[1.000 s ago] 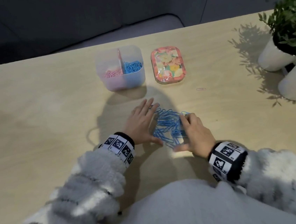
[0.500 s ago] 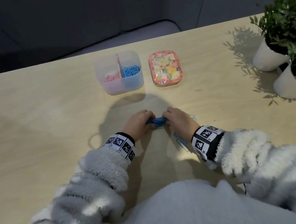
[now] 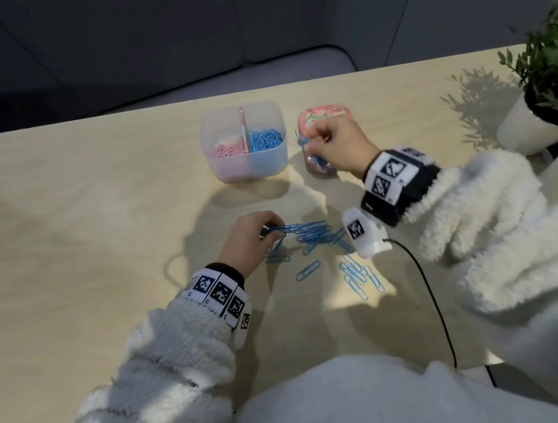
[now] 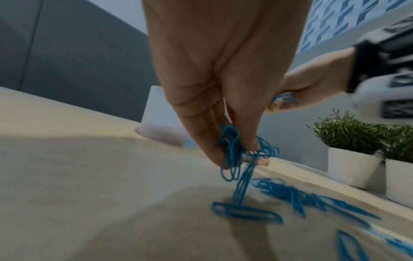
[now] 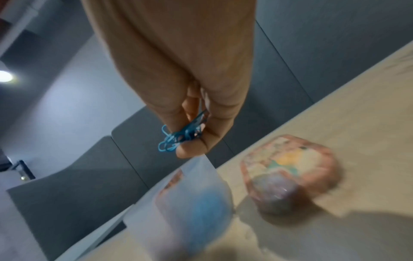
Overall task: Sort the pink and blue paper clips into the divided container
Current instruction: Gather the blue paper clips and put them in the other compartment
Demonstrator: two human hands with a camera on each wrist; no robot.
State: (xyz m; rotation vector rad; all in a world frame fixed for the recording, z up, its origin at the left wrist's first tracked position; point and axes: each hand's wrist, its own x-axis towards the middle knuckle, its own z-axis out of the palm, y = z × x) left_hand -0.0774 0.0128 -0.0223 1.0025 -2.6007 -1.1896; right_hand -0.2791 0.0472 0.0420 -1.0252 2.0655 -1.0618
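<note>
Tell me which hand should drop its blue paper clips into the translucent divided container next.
Right. The right hand already pinches blue paper clips raised beside the translucent divided container, while the left hand grips clips low at the table.

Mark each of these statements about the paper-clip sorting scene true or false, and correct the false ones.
1. The right hand pinches a bunch of blue clips near the divided container. True.
2. The left hand lies flat and holds nothing. False: it grips blue clips hanging from its fingers.
3. In the container, pink clips lie left of the divider and blue clips right. True.
4. Loose pink clips are piled on the table before the person. False: the loose pile is blue.
5. The floral tin stands left of the container. False: it is on its right.
</note>
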